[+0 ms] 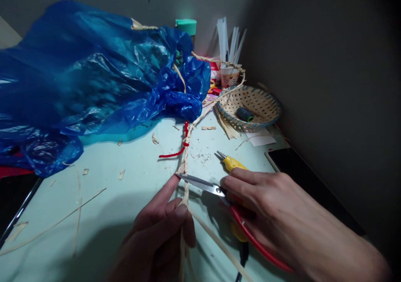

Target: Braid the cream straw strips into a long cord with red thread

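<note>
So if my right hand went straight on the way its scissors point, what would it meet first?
Probably the straw braid, right at the tip of the scissors, beside the left hand; depth unclear.

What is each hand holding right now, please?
Left hand: closed on the straw braid, index finger stretched out along it.
Right hand: closed on the scissors, blade tips at the braid.
</note>
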`<state>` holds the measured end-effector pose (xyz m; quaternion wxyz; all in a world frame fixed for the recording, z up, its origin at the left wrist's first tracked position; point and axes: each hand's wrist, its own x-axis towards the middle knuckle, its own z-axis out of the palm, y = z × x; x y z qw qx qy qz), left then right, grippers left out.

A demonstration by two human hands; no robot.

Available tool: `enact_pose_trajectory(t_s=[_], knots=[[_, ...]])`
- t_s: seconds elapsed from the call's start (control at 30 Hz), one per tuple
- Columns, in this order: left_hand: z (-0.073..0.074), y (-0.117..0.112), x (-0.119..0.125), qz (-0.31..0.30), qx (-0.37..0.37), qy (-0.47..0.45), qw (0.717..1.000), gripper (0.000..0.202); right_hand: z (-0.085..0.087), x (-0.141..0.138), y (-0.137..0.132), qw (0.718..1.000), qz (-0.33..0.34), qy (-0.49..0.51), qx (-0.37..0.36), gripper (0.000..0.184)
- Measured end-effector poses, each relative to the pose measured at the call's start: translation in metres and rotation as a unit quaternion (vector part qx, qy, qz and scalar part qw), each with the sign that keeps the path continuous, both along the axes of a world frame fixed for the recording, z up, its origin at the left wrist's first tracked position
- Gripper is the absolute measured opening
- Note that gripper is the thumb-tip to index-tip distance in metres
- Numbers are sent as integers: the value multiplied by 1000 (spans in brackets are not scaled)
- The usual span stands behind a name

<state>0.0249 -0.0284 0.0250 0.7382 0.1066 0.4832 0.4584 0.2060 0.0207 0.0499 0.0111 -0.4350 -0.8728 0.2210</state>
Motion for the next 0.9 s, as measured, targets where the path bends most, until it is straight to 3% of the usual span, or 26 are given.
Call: enact_pose_trajectory(t_s=[0.23, 0.47, 0.67, 0.8, 0.87, 0.9], knots=[[7, 1, -2, -4, -2, 39, 999, 72, -1, 4, 5, 998, -37, 50, 18, 13], [1, -1, -8, -25, 41, 72, 996, 69, -6, 0, 16, 994, -37, 91, 56, 14], [-9, -2, -7, 19, 49, 130, 990, 35, -4, 2, 12, 991, -43, 105, 76, 15], [-12, -1, -9, 29, 95, 224, 969, 32, -3, 4, 12, 989, -51, 105, 94, 18], [-8, 1, -12, 16, 128, 329, 935, 29, -3, 6, 12, 988, -54, 103, 98, 20], [-5, 3, -14, 4, 151, 400, 904, 27, -2, 6, 11, 988, -56, 102, 98, 20]])
